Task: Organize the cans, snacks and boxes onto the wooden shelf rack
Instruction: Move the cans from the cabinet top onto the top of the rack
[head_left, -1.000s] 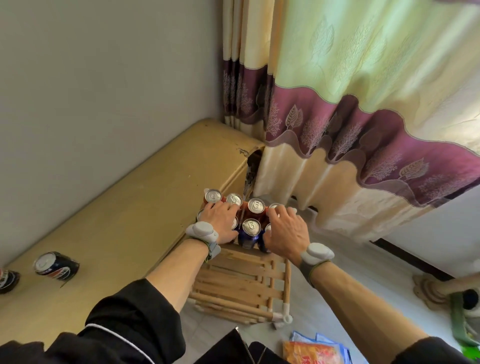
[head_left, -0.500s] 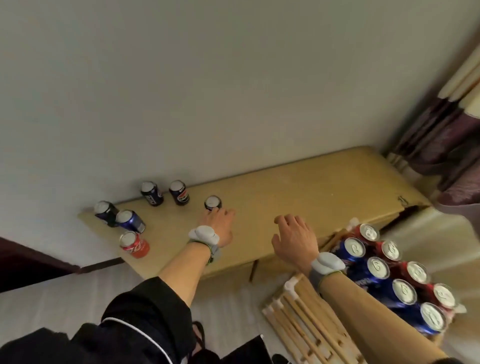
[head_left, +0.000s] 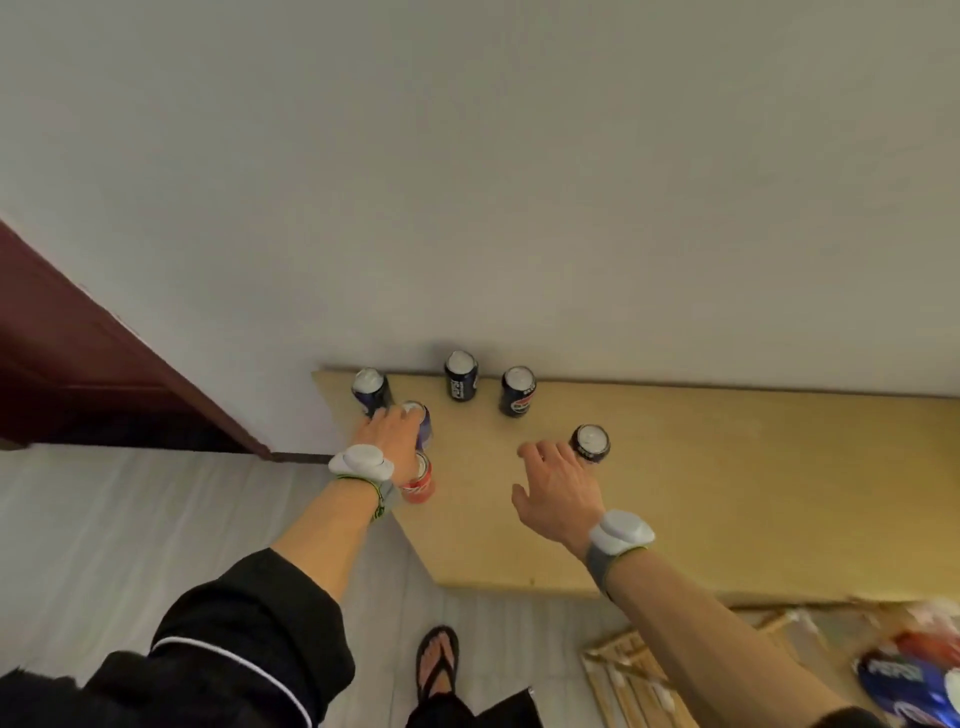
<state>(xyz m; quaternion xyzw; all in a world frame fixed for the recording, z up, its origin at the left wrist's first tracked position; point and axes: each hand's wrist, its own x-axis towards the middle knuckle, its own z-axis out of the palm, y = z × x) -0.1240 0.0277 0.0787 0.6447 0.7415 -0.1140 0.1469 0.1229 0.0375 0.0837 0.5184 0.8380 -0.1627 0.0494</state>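
Soda cans (head_left: 461, 382) stand upright on our yellow wooden tabletop (head_left: 727, 499), near the grey wall (head_left: 519, 208). Our left hand (head_left: 397, 436) lies over a blue can (head_left: 425, 431), with a dark blue can (head_left: 370, 392) just past the fingers and a red can (head_left: 418, 486) beside the wrist; we cannot tell whether it grips. Our right hand (head_left: 558, 491) is spread wide, fingertips at a black can (head_left: 591, 442). Our slatted wooden shelf rack (head_left: 628, 675), blurred, sits low on the right.
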